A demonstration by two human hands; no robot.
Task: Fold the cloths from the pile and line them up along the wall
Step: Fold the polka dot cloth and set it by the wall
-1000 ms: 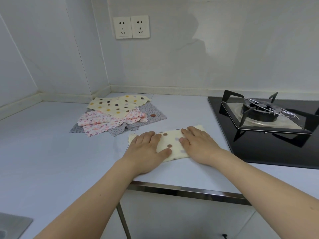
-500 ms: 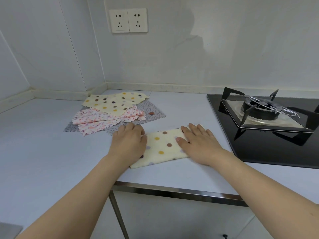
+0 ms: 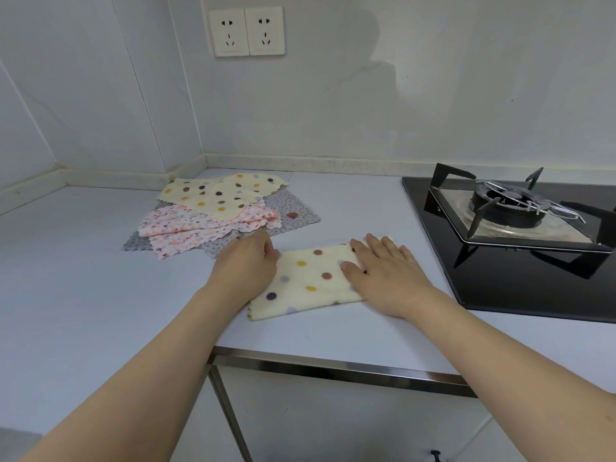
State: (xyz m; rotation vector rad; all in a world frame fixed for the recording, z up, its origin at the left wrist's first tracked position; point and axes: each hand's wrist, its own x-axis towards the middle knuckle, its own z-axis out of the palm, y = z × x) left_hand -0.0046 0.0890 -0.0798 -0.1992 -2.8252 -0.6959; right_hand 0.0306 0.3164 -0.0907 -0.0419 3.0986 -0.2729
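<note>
A cream cloth with coloured dots [image 3: 310, 281] lies folded into a rectangle on the pale countertop [image 3: 83, 278], near the front edge. My right hand [image 3: 386, 275] presses flat on its right end with straight fingers. My left hand [image 3: 246, 265] covers the cloth's left end, its fingers curled round the far left edge. Behind, in the corner, sits the pile: a cream dotted cloth [image 3: 216, 195] on top, a pink floral cloth [image 3: 200, 228] under it, and a grey dotted cloth [image 3: 293, 211] at the bottom.
A black gas hob [image 3: 520, 261] with a burner and pan support [image 3: 506, 208] takes up the right side. A double wall socket [image 3: 248, 31] is above the pile. Bare counter runs along the back wall [image 3: 350, 135] between pile and hob.
My left hand has slid left across the folded cloth to its left edge and its fingers have curled there. My right hand has stayed pressing on the right end.
</note>
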